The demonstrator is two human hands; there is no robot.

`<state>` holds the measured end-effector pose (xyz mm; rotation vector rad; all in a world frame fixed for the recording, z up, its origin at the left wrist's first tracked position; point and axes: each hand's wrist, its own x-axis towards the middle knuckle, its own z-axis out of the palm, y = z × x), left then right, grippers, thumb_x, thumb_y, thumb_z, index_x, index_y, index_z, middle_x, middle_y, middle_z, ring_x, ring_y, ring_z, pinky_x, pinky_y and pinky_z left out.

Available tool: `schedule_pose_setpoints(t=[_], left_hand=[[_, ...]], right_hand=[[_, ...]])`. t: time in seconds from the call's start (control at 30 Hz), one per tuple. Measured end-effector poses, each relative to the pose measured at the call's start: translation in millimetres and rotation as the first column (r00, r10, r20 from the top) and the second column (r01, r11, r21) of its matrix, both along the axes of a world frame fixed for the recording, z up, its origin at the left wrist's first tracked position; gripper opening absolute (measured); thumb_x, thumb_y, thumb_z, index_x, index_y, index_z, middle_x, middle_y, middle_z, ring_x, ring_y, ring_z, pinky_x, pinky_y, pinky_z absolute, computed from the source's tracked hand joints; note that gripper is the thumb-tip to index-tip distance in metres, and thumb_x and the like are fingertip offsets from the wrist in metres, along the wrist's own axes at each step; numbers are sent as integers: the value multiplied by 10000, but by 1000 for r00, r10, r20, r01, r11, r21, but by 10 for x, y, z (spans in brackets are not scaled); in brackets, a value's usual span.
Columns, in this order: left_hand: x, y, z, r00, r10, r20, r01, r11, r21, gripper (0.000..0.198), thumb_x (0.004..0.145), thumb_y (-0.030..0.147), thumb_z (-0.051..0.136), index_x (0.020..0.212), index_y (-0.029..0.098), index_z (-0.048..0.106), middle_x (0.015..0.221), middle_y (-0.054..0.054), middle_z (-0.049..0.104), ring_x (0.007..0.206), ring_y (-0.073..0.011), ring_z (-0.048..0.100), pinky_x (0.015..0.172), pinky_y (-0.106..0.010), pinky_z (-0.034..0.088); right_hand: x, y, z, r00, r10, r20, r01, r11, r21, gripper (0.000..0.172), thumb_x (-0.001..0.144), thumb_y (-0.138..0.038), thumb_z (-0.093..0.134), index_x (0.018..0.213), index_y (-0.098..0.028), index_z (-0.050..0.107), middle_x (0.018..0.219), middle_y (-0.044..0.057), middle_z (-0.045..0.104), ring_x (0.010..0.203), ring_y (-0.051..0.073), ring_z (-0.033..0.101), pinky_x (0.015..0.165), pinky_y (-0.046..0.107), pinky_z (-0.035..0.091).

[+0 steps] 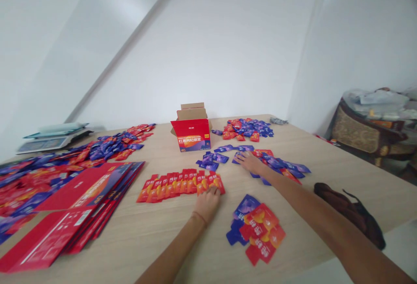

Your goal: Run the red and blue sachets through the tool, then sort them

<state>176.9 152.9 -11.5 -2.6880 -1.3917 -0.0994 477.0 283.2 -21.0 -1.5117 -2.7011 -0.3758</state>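
My left hand (207,202) rests at the right end of a row of overlapping red sachets (174,185), its fingers bent onto the last one; whether it grips that sachet is unclear. Farther off and to the right, my right hand (249,162) reaches with fingers spread over purple sachets beside a mixed pile (283,166). A few purple sachets (211,160) lie between the row and that hand. Nearer me sits a small heap of red sachets (262,232) and purple sachets (246,208). Behind the row stands an open red box (192,134).
Flat red cartons (84,193) are stacked at the left, beside a large sachet pile (107,147). Another pile (247,127) lies at the back right. A dark pouch (350,210) is near the right edge. A scale (52,140) stands far left.
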Motion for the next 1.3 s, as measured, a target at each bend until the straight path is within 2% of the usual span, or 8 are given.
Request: schedule_pose_setpoints(t=[0.13, 0.27, 0.47, 0.67, 0.83, 1.03, 1.2, 1.3], left_hand=[[1, -31, -109, 1000, -4, 28, 4, 1000, 21, 356, 964, 26, 462, 1255, 130, 638, 1342, -184, 626, 1264, -274, 604, 1006, -406, 524], [-24, -12, -259, 997, 0, 74, -5, 998, 64, 438, 937, 3, 467, 1320, 149, 620, 1399, -176, 603, 1323, -272, 564, 1086, -415, 479], [-36, 30, -359, 995, -19, 95, 9, 994, 105, 493, 899, -13, 472, 1335, 156, 629, 1411, -179, 596, 1330, -280, 560, 1091, -407, 481], [-5, 8, -306, 999, 13, 45, -18, 994, 111, 468, 916, -9, 450, 1328, 124, 629, 1401, -183, 604, 1316, -273, 573, 1084, -390, 481], [10, -13, -280, 1000, 19, 24, -22, 992, 121, 474, 914, -16, 448, 1328, 135, 623, 1409, -168, 601, 1328, -259, 562, 1093, -376, 471], [10, -50, -278, 996, 29, 85, -37, 995, 98, 452, 905, -5, 474, 1296, 156, 634, 1385, -174, 617, 1307, -269, 580, 1056, -406, 498], [20, -59, -272, 995, 11, 100, -19, 997, 80, 417, 934, 22, 463, 1298, 145, 626, 1386, -183, 610, 1326, -269, 563, 1049, -421, 505], [42, -71, -211, 994, 0, 107, -7, 998, 65, 385, 956, 37, 455, 1296, 115, 616, 1378, -192, 610, 1339, -262, 551, 1089, -410, 471]], right_hand=[[176, 27, 409, 993, -74, -94, 72, 997, -25, 543, 986, -322, 505, 1519, -242, 441, 1543, 141, 482, 1457, 293, 377, 1153, 522, 310], [684, -108, 738, 964, -257, -71, 244, 958, -152, 439, 895, -359, 648, 1291, -172, 672, 1275, 156, 685, 1182, 298, 618, 993, 377, 461], [1164, -715, 617, 982, -184, 51, 191, 950, -247, 626, 640, -331, 875, 1232, -219, 703, 1205, 110, 676, 1111, 295, 619, 939, 352, 477], [1014, -1009, 426, 991, -97, 96, 101, 994, -36, 391, 890, -312, 627, 1238, -144, 683, 1350, 196, 603, 1272, 320, 514, 1056, 479, 389], [805, -995, 467, 951, -309, 2, 308, 949, 59, 302, 902, -225, 550, 1117, -151, 749, 1328, 165, 655, 1248, 284, 560, 1032, 392, 415], [563, -1041, 738, 837, -528, -144, 547, 822, 160, 513, 1033, -280, 249, 1156, -128, 723, 1016, 178, 755, 859, 264, 703, 777, 366, 501], [-152, -1218, 432, 990, -139, -38, 143, 980, 135, 421, 987, -195, 372, 1312, -127, 632, 1178, 182, 724, 970, 254, 696, 783, 346, 527], [-620, -1270, 129, 997, 71, 26, -73, 993, 89, 366, 922, -104, 436, 1193, -112, 682, 1071, 167, 748, 895, 243, 709, 753, 342, 546]])
